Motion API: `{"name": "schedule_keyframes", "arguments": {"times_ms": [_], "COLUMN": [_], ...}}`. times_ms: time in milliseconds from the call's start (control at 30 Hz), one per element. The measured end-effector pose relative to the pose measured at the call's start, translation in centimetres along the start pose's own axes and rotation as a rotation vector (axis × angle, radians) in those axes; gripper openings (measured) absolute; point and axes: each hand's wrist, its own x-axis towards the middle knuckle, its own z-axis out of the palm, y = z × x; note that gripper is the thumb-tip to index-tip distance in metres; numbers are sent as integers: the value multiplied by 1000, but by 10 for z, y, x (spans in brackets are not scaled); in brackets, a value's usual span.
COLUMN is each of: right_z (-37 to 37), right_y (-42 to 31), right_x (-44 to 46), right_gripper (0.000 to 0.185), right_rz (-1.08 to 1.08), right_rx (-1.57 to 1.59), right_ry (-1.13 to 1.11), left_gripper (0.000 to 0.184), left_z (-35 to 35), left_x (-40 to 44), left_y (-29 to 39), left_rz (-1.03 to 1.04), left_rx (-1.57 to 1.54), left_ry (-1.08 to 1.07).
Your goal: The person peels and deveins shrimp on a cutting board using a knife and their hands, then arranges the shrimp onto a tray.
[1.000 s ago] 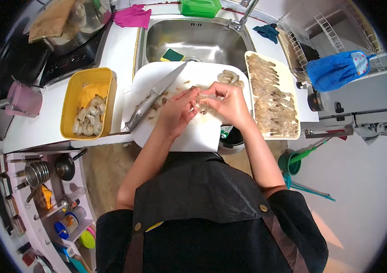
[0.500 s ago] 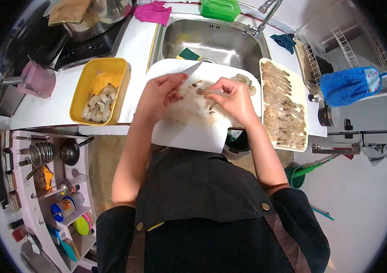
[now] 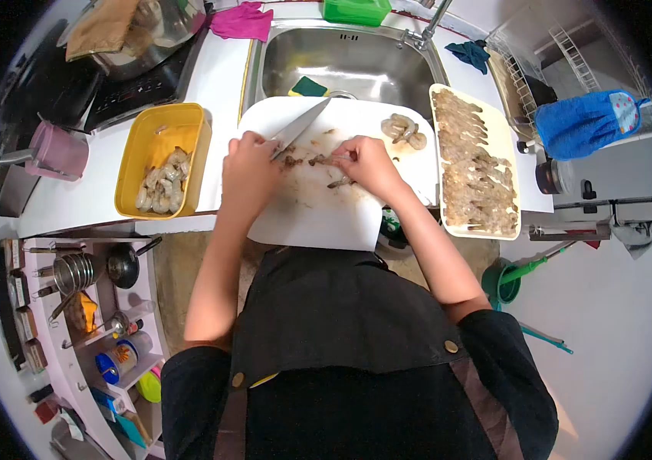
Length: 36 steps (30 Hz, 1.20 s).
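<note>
My left hand [image 3: 251,170] is closed around the handle of a knife [image 3: 304,126], whose blade points up and away over the white cutting board [image 3: 303,218]. My right hand [image 3: 370,165] pinches a shrimp [image 3: 320,160] against the board, just right of the left fingers. Dark scraps [image 3: 292,161] lie between the two hands. Another small shrimp piece [image 3: 339,183] rests below my right fingers. At the board's upper right sits a small pile of shrimp [image 3: 404,132]. Brownish wet smears mark the board's middle.
Left of the board stands a yellow container [image 3: 205,142] with several shrimp inside. A cream tray [image 3: 516,229] on the right holds rows of shrimp. Behind the board is a steel sink [image 3: 280,57] with a sponge [image 3: 309,87]. An induction cooktop [image 3: 138,96] is at the far left.
Both hands have lowered to the board. The left hand has turned, so more of the knife blade shows. My right hand has moved slightly down and left with the shrimp.
</note>
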Motion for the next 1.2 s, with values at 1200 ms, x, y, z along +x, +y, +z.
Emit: {"name": "schedule_keyframes", "arguments": {"times_ms": [1200], "right_z": [23], "right_y": [16], "right_x": [-3], "right_gripper": [15], "right_rz": [-9], "right_rx": [47], "right_ry": [112], "left_gripper": [54], "left_z": [-51], "left_x": [-76], "left_y": [3], "left_rz": [-373], "left_rx": [-497], "left_ry": [-593]}}
